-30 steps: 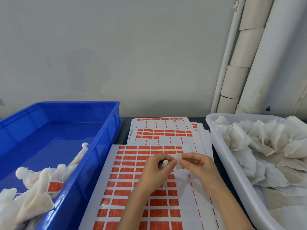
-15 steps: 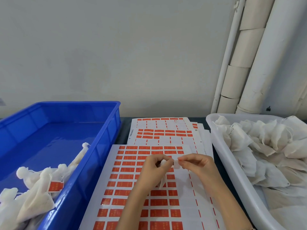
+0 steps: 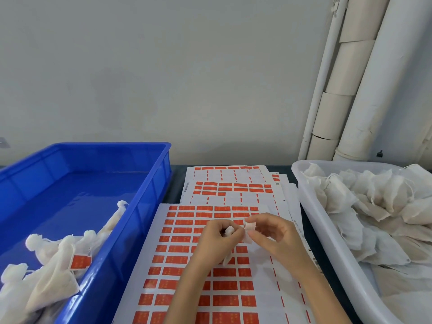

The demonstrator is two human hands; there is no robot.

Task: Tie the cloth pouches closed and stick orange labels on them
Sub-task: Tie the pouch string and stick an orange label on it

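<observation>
Over the label sheet, a cloth pouch is pinched in the grip of the left hand, a label by the right hand. Few finished pouches are stored in the blue crate left of it; many untied pouches are heaped in the white tub right of it.

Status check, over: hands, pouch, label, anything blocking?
Left grip holds small white cloth pouch by its neck. Right grip pinches small orange paper label beside it; stuck or not, cannot tell. Nothing seen blocking above the white label sheet.
</observation>
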